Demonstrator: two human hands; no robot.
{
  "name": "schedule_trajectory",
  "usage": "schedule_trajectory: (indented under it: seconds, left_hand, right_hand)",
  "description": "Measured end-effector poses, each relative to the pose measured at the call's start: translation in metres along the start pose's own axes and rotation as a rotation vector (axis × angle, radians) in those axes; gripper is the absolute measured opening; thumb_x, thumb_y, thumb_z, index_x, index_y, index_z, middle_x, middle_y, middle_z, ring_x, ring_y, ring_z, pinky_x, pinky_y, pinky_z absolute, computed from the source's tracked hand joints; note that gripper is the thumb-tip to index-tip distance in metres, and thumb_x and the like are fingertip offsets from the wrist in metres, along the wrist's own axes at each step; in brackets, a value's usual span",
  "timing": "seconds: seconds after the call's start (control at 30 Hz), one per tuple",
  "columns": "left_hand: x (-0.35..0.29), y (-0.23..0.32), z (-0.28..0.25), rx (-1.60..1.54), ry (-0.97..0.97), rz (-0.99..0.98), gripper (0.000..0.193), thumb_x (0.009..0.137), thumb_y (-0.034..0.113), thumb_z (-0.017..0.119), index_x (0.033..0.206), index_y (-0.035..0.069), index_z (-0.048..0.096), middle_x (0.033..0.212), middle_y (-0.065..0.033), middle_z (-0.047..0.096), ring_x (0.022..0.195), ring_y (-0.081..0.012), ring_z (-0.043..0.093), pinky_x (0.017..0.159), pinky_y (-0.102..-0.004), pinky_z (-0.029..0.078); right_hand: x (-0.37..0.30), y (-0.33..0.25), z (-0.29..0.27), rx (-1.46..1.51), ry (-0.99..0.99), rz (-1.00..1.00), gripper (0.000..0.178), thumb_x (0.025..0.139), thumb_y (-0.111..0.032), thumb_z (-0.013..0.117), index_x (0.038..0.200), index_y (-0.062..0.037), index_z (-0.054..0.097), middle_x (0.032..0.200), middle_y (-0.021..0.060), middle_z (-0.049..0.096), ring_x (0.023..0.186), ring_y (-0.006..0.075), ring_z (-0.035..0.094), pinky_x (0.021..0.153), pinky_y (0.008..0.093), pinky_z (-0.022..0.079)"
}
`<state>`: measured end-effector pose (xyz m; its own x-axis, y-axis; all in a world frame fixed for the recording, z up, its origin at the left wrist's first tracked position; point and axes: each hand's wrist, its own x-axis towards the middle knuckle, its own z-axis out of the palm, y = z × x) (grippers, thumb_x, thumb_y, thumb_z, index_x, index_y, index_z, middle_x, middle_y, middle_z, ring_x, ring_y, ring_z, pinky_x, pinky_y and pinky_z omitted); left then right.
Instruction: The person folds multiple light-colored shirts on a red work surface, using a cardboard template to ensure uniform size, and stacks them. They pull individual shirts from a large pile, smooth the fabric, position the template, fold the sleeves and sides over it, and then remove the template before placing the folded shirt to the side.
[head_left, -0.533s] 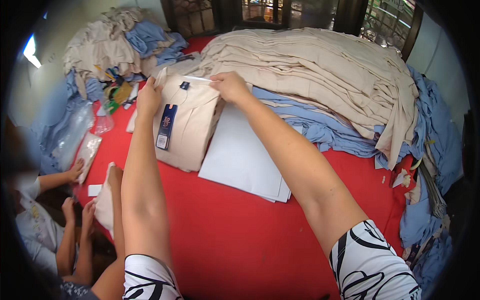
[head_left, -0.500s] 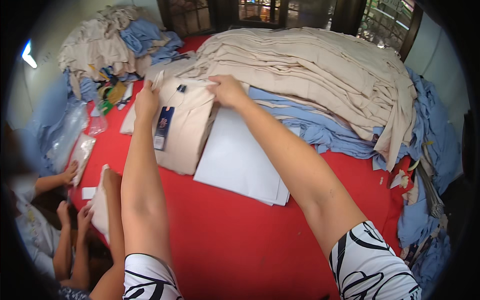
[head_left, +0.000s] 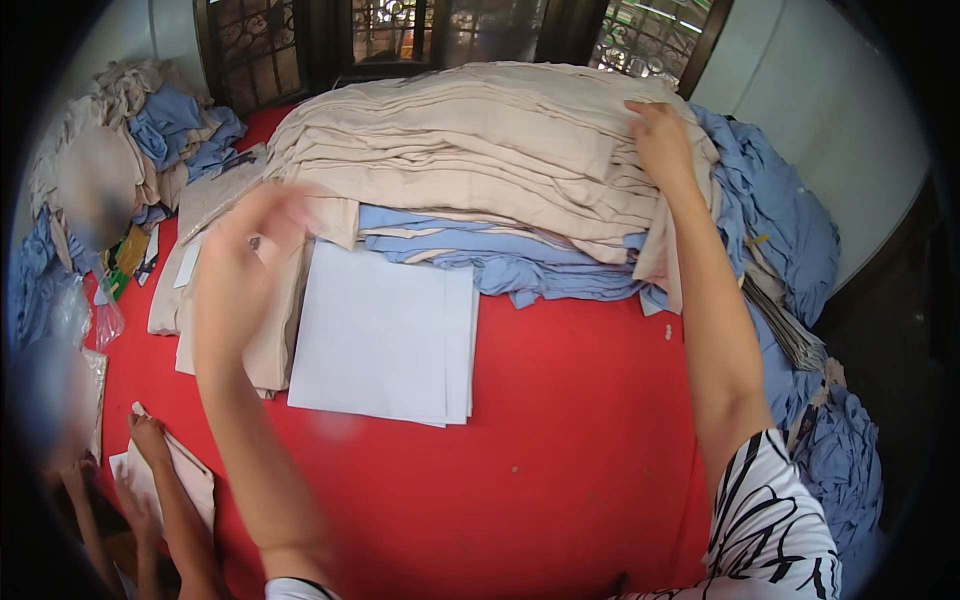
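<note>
At the right end of a tall stack of beige folded-over garments (head_left: 470, 130), my right hand (head_left: 662, 145) reaches onto the top layers, fingers apart, with no cloth visibly gripped. My left hand (head_left: 245, 265) is blurred by motion, raised in front of the stack's left end; its fingers look spread and nothing shows in them. Below and behind that hand lies a pile of folded beige shirts (head_left: 265, 355), partly hidden by my forearm. Beside it, flat on the red table cover (head_left: 570, 420), is a stack of white sheets (head_left: 385, 335).
Blue garments (head_left: 530, 275) lie under the beige stack, and more blue cloth (head_left: 775, 200) is heaped at the right edge. A mixed heap (head_left: 165, 125) sits at the far left. At the lower left, other people's hands (head_left: 150, 440) handle a folded beige garment (head_left: 190, 485).
Both my hands have let go of the folded beige shirt with the dark tag. My right hand has moved right to the large stack; my left hand is lifted. The view has turned right.
</note>
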<state>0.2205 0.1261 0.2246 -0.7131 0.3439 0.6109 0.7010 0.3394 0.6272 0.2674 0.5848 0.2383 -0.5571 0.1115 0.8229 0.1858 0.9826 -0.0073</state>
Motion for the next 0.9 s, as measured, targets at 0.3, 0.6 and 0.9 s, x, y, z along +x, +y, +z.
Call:
schedule_trajectory:
  seconds: [0.3,0.6,0.9]
  left_hand:
    - [-0.136,0.307,0.051,-0.223,0.254,0.563,0.013,0.071,0.011,0.071,0.084,0.010,0.074,0.059,0.0028,0.057,0.046,-0.0083,0.045,0.045,-0.0231,0.031]
    - [-0.221,0.374,0.055,-0.558,-0.168,0.745,0.022,0.074,0.012,0.067,0.094,0.004,0.073,0.070,-0.0016,0.058,0.057,-0.0122,0.051,0.050,-0.0258,0.034]
    - [-0.262,0.423,-0.025,-0.229,-0.384,0.381,0.020,0.081,0.007,0.066,0.100,0.007,0.074,0.092,-0.0085,0.071,0.072,-0.0149,0.064,0.064,-0.0285,0.048]
  right_hand:
    - [0.000,0.037,-0.023,0.144,-0.164,-0.050,0.018,0.079,-0.023,0.072,0.083,-0.0055,0.069,0.093,0.0150,0.065,0.092,0.0327,0.063,0.079,0.0454,0.050]
    - [-0.203,-0.051,-0.258,0.115,-0.508,-0.360,0.012,0.078,-0.016,0.067,0.079,-0.0045,0.064,0.092,0.0087,0.059,0.093,0.0303,0.052,0.081,0.0464,0.038]
    - [-0.361,-0.083,-0.268,0.619,-0.674,-0.050,0.028,0.087,-0.027,0.067,0.108,-0.0089,0.065,0.116,0.0141,0.059,0.114,0.0326,0.050,0.100,0.0468,0.037]
